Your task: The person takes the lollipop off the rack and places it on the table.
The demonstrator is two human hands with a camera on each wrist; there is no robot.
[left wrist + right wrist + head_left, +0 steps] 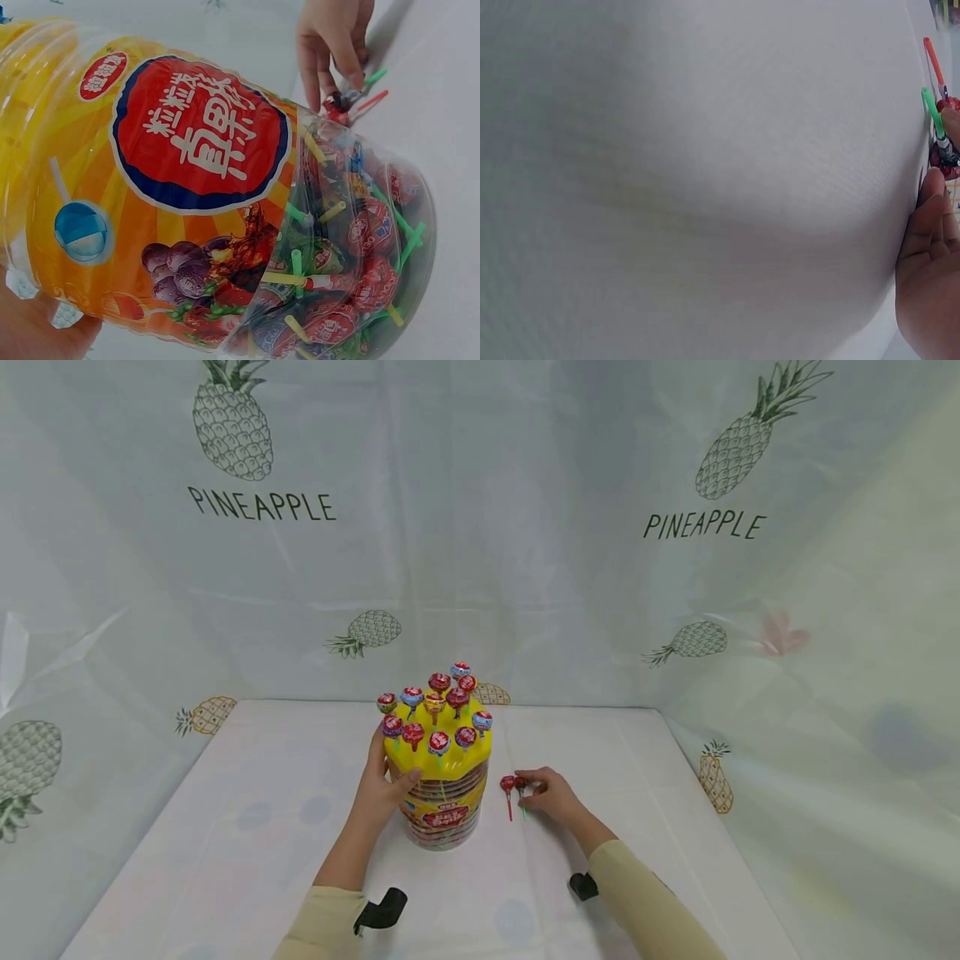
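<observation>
A clear plastic jar (442, 818) full of wrapped lollipops stands on the table, its printed label (202, 135) facing the left wrist camera. Several lollipops stick up from its yellow lid (450, 767). My left hand (384, 789) grips the jar's upper left side, thumb toward the front just under the lid. To the jar's right, my right hand (555, 795) pinches a dark red lollipop with a green stick (933, 112) between thumb and fingers, low over the table. Right beside it lies a red lollipop with a red stick (508, 785).
A pale cloth covers the table (300, 760). Behind it hangs a curtain (480, 568) printed with pineapples, which also runs along both sides. Black wrist mounts show at the left sleeve (326, 918) and the right sleeve (637, 893).
</observation>
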